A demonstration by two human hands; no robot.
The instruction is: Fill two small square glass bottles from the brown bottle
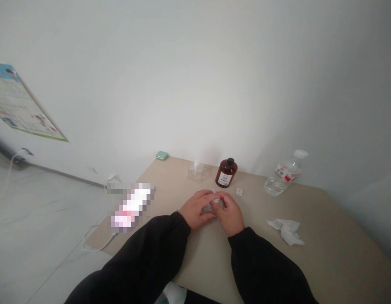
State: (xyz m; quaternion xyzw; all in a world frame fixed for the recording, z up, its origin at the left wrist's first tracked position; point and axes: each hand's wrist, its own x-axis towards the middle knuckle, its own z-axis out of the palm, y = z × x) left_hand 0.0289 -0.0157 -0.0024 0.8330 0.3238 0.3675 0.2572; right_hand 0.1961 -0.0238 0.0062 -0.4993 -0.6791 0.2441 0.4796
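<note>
Beige table (208,261) against a pale wall (195,84); clear item (208,207) sits mid-table, near side of the brown bottle (226,174) and slightly left of it, mostly hidden by fingers. Left hand (197,210) and right hand (230,212) are both curled round it, gripping from either side. I'd steady it with the left, keep right-finger pressure light, work low over the table and mind the brown bottle just beyond the knuckles.

We count two hands (197,210) (230,214), one held clear object (208,207), one brown bottle (226,173), one water bottle (283,175), one tissue (288,230), one poster (21,103).
</note>
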